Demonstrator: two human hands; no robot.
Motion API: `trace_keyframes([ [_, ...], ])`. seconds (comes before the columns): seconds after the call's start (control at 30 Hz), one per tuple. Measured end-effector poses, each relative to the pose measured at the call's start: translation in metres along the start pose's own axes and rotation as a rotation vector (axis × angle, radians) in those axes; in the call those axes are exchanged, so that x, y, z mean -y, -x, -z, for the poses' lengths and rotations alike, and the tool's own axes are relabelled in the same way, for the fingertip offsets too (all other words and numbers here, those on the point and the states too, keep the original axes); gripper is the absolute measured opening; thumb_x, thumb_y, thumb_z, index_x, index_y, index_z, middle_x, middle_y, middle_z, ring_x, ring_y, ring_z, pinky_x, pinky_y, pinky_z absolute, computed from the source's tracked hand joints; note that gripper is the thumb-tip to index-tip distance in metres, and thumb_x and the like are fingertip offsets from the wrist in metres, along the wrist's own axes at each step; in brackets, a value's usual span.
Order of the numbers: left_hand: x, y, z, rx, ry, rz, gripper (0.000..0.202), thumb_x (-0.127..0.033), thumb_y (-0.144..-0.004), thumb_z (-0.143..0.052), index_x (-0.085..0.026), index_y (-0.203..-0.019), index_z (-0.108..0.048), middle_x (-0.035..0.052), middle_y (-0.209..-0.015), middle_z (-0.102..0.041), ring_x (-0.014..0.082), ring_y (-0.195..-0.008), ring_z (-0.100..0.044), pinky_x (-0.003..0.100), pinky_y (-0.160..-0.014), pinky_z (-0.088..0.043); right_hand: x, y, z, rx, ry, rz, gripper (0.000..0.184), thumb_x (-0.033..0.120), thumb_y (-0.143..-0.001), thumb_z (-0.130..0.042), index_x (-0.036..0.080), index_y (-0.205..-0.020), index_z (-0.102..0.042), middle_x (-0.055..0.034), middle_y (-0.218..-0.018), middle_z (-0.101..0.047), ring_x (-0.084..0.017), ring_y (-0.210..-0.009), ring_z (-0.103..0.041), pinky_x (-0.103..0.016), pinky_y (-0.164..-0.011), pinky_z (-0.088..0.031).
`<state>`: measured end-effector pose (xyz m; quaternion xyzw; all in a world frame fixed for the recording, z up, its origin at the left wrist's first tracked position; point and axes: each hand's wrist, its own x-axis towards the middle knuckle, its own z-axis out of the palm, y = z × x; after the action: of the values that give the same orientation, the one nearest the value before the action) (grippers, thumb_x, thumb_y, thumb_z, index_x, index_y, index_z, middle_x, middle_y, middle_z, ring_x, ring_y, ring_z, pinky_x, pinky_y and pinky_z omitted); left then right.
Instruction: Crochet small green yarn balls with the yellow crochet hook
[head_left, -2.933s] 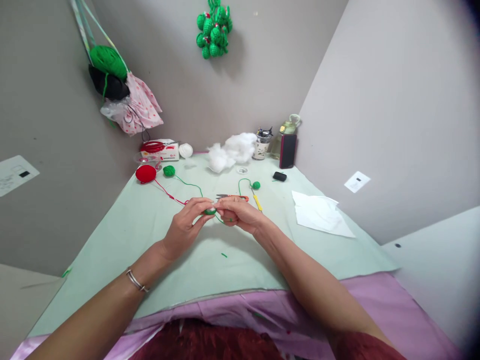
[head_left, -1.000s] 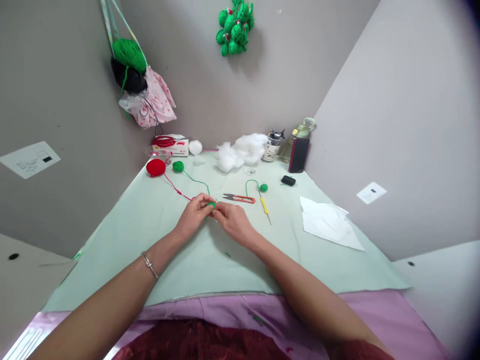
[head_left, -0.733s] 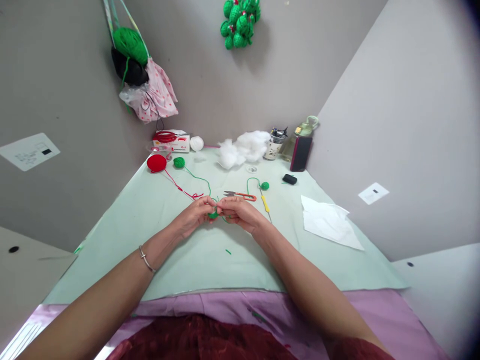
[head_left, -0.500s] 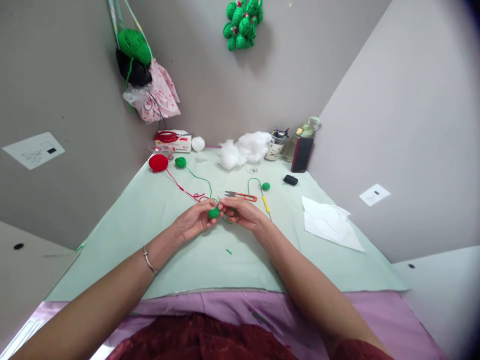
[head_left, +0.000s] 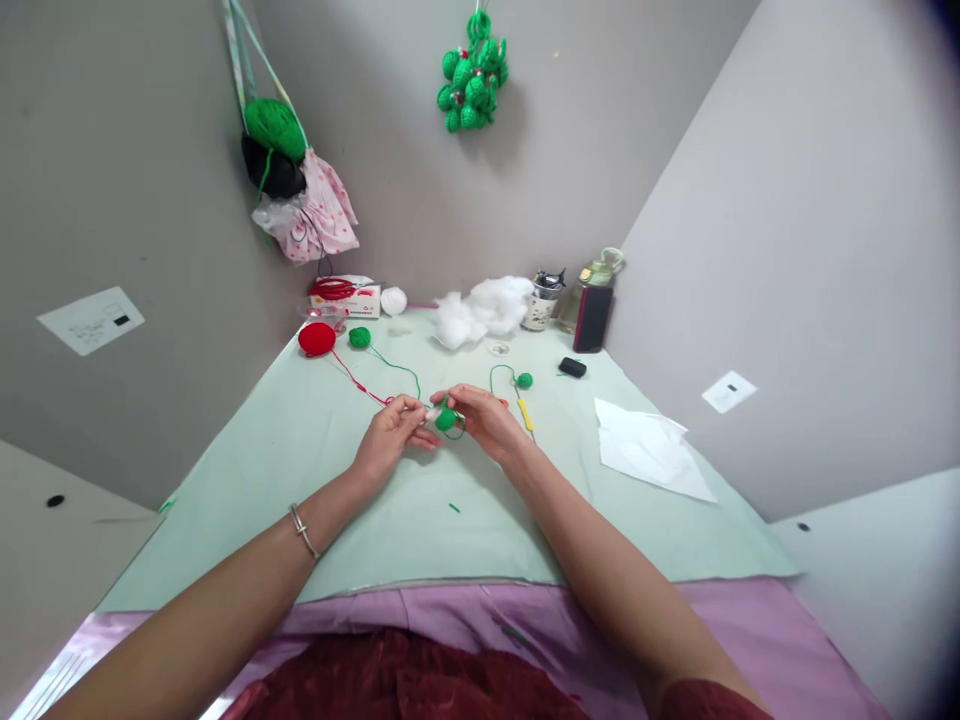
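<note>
Above the pale green table cloth (head_left: 300, 470), my hands meet around a small green crochet ball (head_left: 446, 420). My right hand (head_left: 487, 420) is closed on the ball, fingers curled round it. Just left of it, my left hand (head_left: 390, 437) pinches a thin light thing that I cannot make out. Green yarn runs back from the ball to a small green yarn ball (head_left: 359, 337). A red strand leads to the red yarn ball (head_left: 316, 339). A yellow-handled hook (head_left: 529, 415) lies just right of my right hand.
At the back lie white stuffing (head_left: 484, 305), a tool cup (head_left: 538, 311), a bottle (head_left: 592, 275), a dark phone (head_left: 592, 320), a red-and-white box (head_left: 345, 297) and a white ball (head_left: 393, 300). White paper (head_left: 649, 450) is on the right. Green crochet pieces (head_left: 471, 80) hang on the wall.
The green ball has passed from my left fingers to my right hand. Both hands shifted slightly right and farther away. The orange snips, visible before, are now hidden behind my right hand.
</note>
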<state>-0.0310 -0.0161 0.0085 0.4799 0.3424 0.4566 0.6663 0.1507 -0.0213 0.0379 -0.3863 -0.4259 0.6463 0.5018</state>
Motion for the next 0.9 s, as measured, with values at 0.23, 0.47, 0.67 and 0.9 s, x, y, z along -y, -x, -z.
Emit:
trace_keyframes([
  [0.23, -0.014, 0.009, -0.006, -0.021, -0.055, -0.099, 0.042, -0.055, -0.080, -0.080, -0.020, -0.096, -0.063, -0.0019, -0.080, -0.070, 0.0159, -0.064, -0.070, 0.030, -0.061, -0.061, 0.011, 0.009, -0.010, 0.064, -0.016, 0.103, 0.029, 0.041, -0.072, -0.080, 0.018, -0.062, -0.066, -0.0069, -0.092, -0.074, -0.018, -0.080, -0.060, -0.032, -0.078, -0.048],
  [0.47, -0.040, 0.018, 0.001, -0.169, 0.011, -0.282, 0.028, -0.038, -0.078, -0.085, -0.018, -0.083, -0.065, -0.0011, -0.080, -0.067, 0.0127, -0.068, -0.068, 0.027, -0.067, -0.061, 0.020, 0.019, -0.010, 0.107, -0.063, 0.171, 0.029, 0.038, -0.071, -0.073, 0.022, -0.053, -0.056, -0.0076, -0.089, -0.071, -0.021, -0.082, -0.055, -0.034, -0.075, -0.046],
  [0.67, -0.102, -0.011, 0.020, -0.426, -0.041, -0.784, 0.013, -0.031, -0.090, -0.074, -0.024, -0.092, -0.063, -0.0009, -0.091, -0.066, 0.0135, -0.082, -0.067, 0.031, -0.087, -0.060, 0.026, 0.025, -0.006, 0.136, -0.061, 0.164, 0.027, 0.038, -0.066, -0.071, 0.023, -0.048, -0.056, -0.0095, -0.085, -0.069, -0.024, -0.084, -0.054, -0.036, -0.073, -0.046],
  [0.9, -0.106, -0.044, -0.004, -0.153, -0.785, -0.842, 0.034, -0.032, -0.084, -0.080, -0.023, -0.115, -0.069, 0.0118, -0.143, -0.060, 0.0335, -0.141, -0.049, 0.052, -0.122, -0.033, 0.026, 0.024, -0.007, 0.038, -0.118, 0.153, 0.029, 0.037, -0.068, -0.072, 0.022, -0.051, -0.053, -0.0076, -0.090, -0.068, -0.022, -0.089, -0.056, -0.033, -0.074, -0.046],
])
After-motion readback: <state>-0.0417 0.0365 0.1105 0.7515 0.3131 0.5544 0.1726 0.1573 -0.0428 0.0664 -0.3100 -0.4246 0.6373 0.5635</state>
